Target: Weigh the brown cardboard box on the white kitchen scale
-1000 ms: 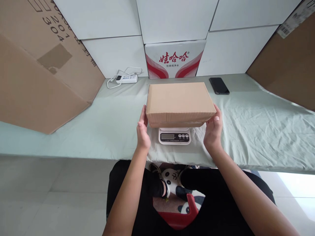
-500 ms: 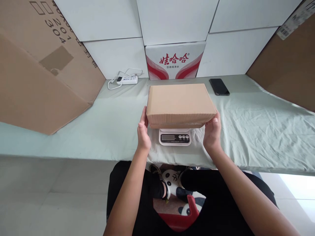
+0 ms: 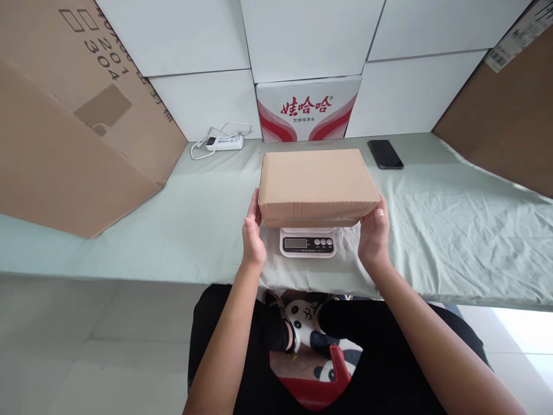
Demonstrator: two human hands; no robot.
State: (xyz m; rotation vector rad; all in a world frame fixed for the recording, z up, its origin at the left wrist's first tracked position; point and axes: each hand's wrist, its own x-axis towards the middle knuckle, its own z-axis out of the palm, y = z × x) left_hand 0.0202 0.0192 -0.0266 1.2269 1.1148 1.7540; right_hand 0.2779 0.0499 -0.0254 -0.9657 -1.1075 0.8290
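A brown cardboard box (image 3: 318, 178) lies flat over a small white digital scale (image 3: 308, 253), hiding all but the scale's front panel. The scale's grey display looks blank. My left hand (image 3: 253, 233) presses along the box's left side, thumb upright and fingers partly hidden behind the edge. On the opposite side my right hand (image 3: 374, 233) holds the front right corner, with some fingers out of sight beneath it. Whether the box's full weight rests on the scale, I cannot tell.
Behind the box stands a white and red printed carton (image 3: 309, 110). A white power strip with cable (image 3: 224, 142) lies back left, a black phone (image 3: 386, 154) back right. Large cardboard panels (image 3: 86, 155) flank the green cloth (image 3: 207, 230). A red stool (image 3: 319, 392) shows below.
The view has shifted very slightly. Both hands keep their hold on the cardboard box, and it has not visibly moved against the scale.
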